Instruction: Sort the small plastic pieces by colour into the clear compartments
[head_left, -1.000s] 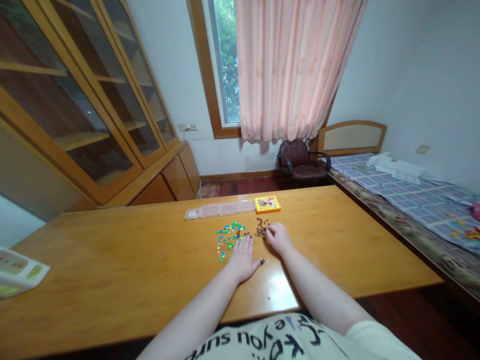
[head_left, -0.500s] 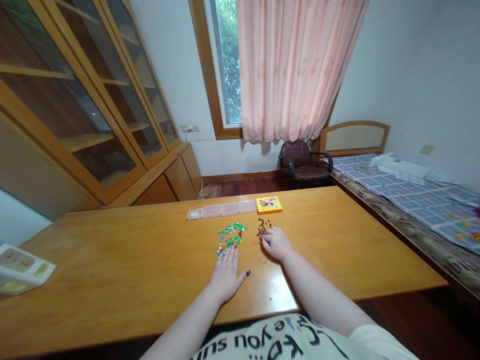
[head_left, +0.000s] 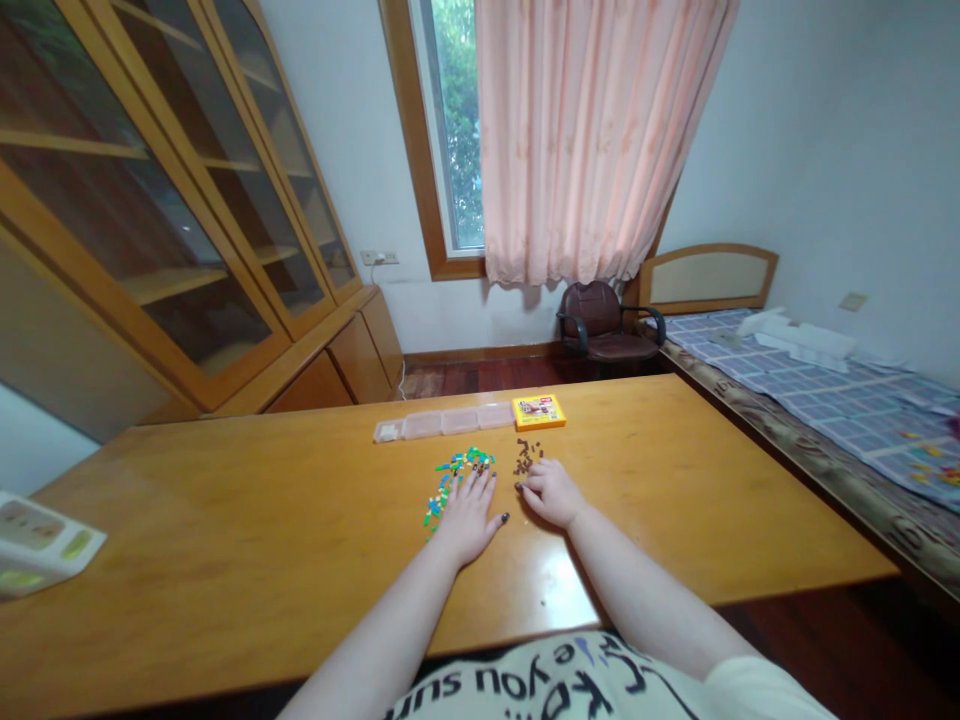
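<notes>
My left hand (head_left: 469, 518) lies flat with its fingers spread, fingertips at a scatter of small green, blue, yellow and white building blocks (head_left: 459, 464). Some of these pieces are hidden beneath the fingers, and a few dark ones show by the fingertips. To the right, my right hand (head_left: 556, 494) is curled, thumb and fingers drawn together at the near edge of a small heap of brown building blocks (head_left: 525, 456). Whatever may be between those fingers is too small to make out.
Behind the blocks, a row of clear plastic trays (head_left: 442, 422) adjoins a yellow box (head_left: 538, 411) on the wooden table (head_left: 247, 540). A white and green object (head_left: 45, 545) stands at the left edge. Beyond are a chair (head_left: 600, 320) and a bed (head_left: 810, 370).
My left hand has slid forward and right over the coloured blocks, uncovering some on its left. My right hand has shifted slightly back from the brown heap, still curled.
</notes>
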